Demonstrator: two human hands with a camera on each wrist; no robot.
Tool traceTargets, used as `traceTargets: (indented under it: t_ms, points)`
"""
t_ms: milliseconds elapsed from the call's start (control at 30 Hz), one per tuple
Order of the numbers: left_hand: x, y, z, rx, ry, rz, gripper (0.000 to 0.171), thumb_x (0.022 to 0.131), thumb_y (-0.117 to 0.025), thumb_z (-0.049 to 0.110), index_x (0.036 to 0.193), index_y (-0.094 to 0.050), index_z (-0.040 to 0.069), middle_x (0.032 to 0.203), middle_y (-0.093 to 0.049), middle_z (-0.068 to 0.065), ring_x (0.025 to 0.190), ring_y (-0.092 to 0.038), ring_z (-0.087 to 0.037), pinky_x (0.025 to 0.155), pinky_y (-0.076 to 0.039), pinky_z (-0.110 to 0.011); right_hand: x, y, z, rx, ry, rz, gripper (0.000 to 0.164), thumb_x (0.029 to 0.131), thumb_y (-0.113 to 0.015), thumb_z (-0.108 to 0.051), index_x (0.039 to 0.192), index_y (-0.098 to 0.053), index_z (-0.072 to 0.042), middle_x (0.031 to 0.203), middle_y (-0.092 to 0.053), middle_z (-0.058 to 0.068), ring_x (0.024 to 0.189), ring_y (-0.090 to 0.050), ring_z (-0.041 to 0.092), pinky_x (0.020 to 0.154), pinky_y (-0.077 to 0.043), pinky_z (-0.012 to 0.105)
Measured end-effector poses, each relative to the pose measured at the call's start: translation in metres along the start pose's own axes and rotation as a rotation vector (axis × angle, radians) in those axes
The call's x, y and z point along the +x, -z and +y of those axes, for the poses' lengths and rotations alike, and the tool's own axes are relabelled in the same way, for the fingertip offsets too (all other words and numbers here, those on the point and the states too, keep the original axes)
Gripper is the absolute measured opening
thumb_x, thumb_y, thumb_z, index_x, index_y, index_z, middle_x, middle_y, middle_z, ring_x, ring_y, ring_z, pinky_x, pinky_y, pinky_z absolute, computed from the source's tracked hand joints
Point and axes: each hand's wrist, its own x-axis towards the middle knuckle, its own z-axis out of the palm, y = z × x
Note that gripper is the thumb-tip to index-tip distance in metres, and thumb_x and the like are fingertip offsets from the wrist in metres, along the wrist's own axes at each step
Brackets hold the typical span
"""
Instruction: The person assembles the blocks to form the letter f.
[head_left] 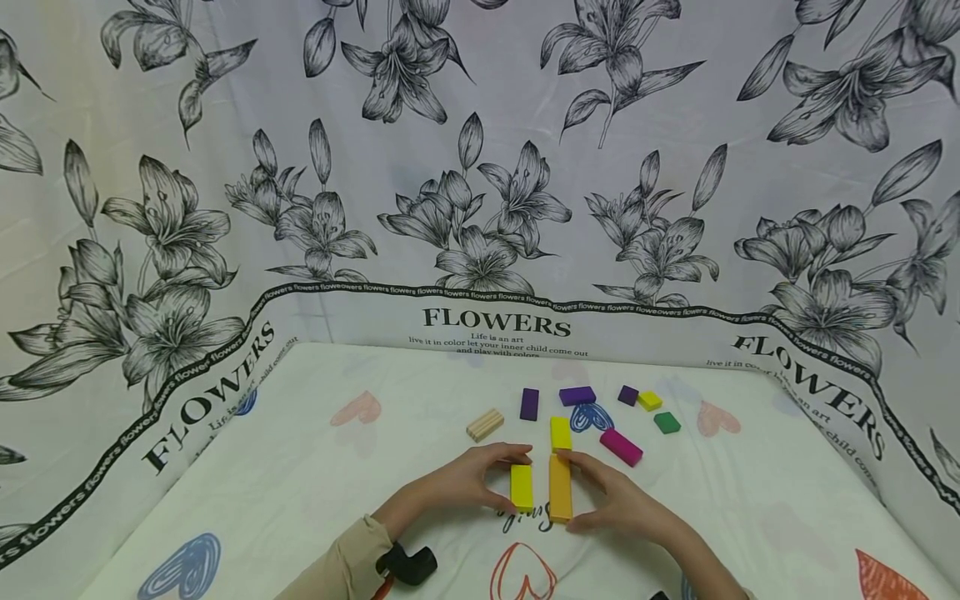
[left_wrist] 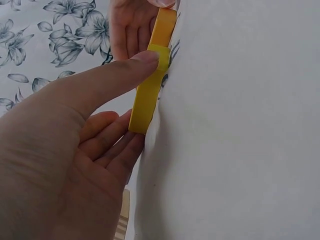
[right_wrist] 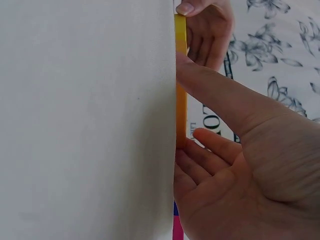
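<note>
My left hand [head_left: 474, 479] pinches a yellow block [head_left: 521, 488] by its two ends, thumb at the near end and fingers at the far one. To its right, my right hand [head_left: 626, 503] holds a longer orange block [head_left: 560, 490] the same way, thumb near and fingers far. A second yellow block [head_left: 560, 433] lies lengthwise just beyond the orange one, close to the right fingertips. In the left wrist view the thumb covers part of the yellow block [left_wrist: 143, 102]. The right wrist view shows the orange block [right_wrist: 181, 115] low against the cloth.
Behind the hands lie a plain wooden block [head_left: 485, 425], two purple blocks, a dark purple cube [head_left: 628, 395], a small yellow block [head_left: 649, 401], a green block [head_left: 667, 422] and a magenta block [head_left: 621, 447]. A flower-printed curtain [head_left: 495, 321] borders the white cloth-covered surface.
</note>
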Motion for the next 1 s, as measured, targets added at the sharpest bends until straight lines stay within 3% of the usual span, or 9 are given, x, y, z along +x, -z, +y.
traceTargets:
  t_ms: [500, 1000]
  points:
    - [0.0002, 0.0009, 0.0003, 0.007, 0.001, -0.002, 0.080, 0.079, -0.082, 0.027, 0.148, -0.041, 0.017, 0.136, -0.060, 0.005, 0.130, -0.053, -0.014, 0.114, -0.042, -0.032, 0.0016, 0.0008, 0.0017, -0.002, -0.003, 0.009, 0.090, 0.068, -0.088, -0.036, 0.146, -0.043, -0.027, 0.153, -0.044, 0.003, 0.145, -0.031, 0.038, 0.113, -0.024, 0.070]
    - [-0.0006, 0.0000, 0.0023, 0.011, 0.049, 0.007, 0.081, 0.078, -0.082, 0.028, 0.148, -0.041, 0.019, 0.134, -0.060, 0.009, 0.127, -0.054, -0.010, 0.114, -0.042, -0.032, -0.0001, 0.0039, 0.0001, 0.008, 0.018, -0.002, 0.087, 0.070, -0.086, -0.036, 0.145, -0.045, -0.022, 0.152, -0.044, 0.010, 0.143, -0.035, 0.041, 0.111, -0.032, 0.066]
